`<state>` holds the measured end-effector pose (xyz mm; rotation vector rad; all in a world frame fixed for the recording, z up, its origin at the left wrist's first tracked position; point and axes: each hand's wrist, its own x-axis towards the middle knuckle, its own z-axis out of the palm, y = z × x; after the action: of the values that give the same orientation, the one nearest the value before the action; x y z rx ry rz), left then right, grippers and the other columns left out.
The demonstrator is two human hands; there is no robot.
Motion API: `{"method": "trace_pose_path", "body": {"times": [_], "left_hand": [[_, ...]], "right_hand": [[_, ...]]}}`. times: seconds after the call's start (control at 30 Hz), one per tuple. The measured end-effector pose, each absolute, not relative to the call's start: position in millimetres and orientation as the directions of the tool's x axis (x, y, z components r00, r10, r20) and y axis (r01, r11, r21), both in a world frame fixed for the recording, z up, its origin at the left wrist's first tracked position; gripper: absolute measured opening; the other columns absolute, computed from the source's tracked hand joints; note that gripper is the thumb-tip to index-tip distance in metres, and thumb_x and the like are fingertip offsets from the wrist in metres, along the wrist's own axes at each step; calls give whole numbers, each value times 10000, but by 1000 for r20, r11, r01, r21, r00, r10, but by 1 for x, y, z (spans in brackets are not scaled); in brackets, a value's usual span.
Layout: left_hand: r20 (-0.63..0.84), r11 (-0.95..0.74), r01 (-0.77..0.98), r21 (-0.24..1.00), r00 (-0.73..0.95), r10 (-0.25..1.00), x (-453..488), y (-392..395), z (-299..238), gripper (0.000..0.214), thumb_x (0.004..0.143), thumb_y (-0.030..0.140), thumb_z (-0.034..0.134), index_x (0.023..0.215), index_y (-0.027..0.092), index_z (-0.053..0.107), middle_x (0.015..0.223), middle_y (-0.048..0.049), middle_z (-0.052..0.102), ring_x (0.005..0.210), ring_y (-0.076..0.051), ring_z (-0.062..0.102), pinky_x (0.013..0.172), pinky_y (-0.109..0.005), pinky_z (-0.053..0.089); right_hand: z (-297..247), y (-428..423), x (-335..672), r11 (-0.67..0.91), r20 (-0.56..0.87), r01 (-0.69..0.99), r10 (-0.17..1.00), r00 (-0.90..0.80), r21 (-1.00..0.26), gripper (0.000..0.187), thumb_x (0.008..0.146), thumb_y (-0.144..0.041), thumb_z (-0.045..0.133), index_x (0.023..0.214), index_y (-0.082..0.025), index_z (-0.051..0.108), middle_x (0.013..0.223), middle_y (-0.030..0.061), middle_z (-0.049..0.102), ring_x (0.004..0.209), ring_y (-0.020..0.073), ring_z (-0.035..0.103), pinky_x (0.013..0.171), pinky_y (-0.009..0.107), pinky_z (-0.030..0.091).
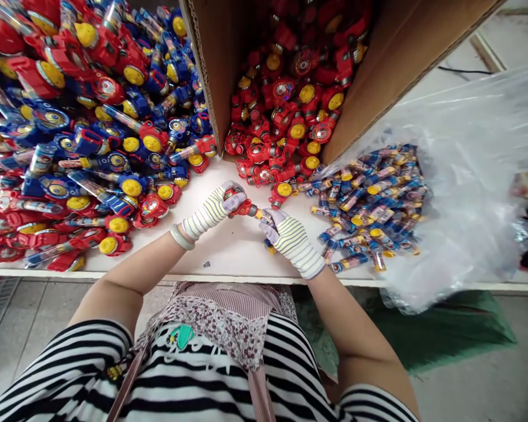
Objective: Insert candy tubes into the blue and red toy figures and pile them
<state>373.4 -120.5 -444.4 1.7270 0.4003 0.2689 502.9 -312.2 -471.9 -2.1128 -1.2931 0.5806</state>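
Observation:
In a striped glove, my left hand (215,208) is closed around a red plastic toy piece (245,208) near the middle of the table. My right hand (290,234), gloved alike, grips a small printed tube (264,217) with a yellow end. That yellow end meets the red toy piece; whether the two are joined I cannot tell. Partly hidden beside my right hand, another tube (270,246) lies on the table. Just beyond my hands a red toy piece with a yellow disc (284,189) lies at the mouth of the box.
A cardboard box (211,70) on its side holds many red toy pieces (286,117). Red and blue toys with tubes attached (132,143) are heaped at left. Loose tubes (378,193) spill from a clear plastic bag (457,205) at right. The white table's front edge (229,278) runs before me.

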Motion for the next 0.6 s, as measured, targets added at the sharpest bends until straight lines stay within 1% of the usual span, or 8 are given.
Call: {"method": "trace_pose_path", "body": {"times": [0.07,0.13,0.23,0.3,0.37,0.47,0.53,0.6], "left_hand": [[-65,-193,136,972,940,335,374,-121,-433,451,945,602,619,905,155,586,745,-20,563,608,-115,497,561,-235,431],[-52,-254,129,959,956,287,374,-122,-422,435,948,581,631,910,149,595,800,-35,592,687,-128,538,645,-247,469],[53,-321,13,947,979,195,374,-121,-414,446,902,586,688,981,152,626,941,-62,635,836,-165,608,772,-282,513],[112,-370,-48,928,982,153,376,-118,-416,469,862,590,732,1023,159,639,995,-67,644,881,-182,625,804,-299,522],[82,-451,24,892,974,213,377,-116,-419,436,893,568,706,1034,160,649,967,-61,649,852,-177,622,785,-302,517],[-31,-449,202,871,933,360,379,-115,-425,390,987,533,587,987,149,653,863,-49,644,761,-155,596,728,-291,505],[-41,-364,186,913,928,371,377,-115,-429,414,980,554,585,967,144,646,866,-56,649,768,-157,606,731,-293,519],[10,-297,88,951,950,312,374,-114,-432,431,930,572,649,1002,147,644,940,-75,665,843,-177,637,781,-310,541]], "right_hand": [[-468,-314,500,-358,-75,729,917,391,-583,489,985,-474,496,1282,-115,647,1214,210,714,1052,326,683,882,398,519],[-469,-316,496,-329,-82,660,923,376,-675,527,986,-572,457,1152,-123,676,1000,169,734,849,273,678,753,350,507],[-475,-316,489,-262,-221,228,957,190,-938,671,987,-707,282,971,-157,665,603,14,552,491,154,468,522,270,407],[-478,-313,488,-308,-308,-6,948,82,-951,766,975,-746,157,931,-166,654,522,-36,429,409,131,334,446,259,340],[-477,-309,489,-358,-350,6,916,198,-934,737,955,-767,233,961,-166,660,592,7,514,458,148,421,472,272,378],[-471,-307,491,-376,-272,140,838,473,-916,574,849,-716,595,1026,-175,662,827,97,652,683,202,584,588,289,450],[-471,-310,488,-343,-270,75,841,469,-936,512,821,-681,667,956,-188,657,761,72,631,637,183,555,552,275,431],[-478,-311,480,-298,-311,-91,891,331,-950,534,893,-727,538,835,-204,628,558,-14,496,457,129,418,442,247,363]]}}
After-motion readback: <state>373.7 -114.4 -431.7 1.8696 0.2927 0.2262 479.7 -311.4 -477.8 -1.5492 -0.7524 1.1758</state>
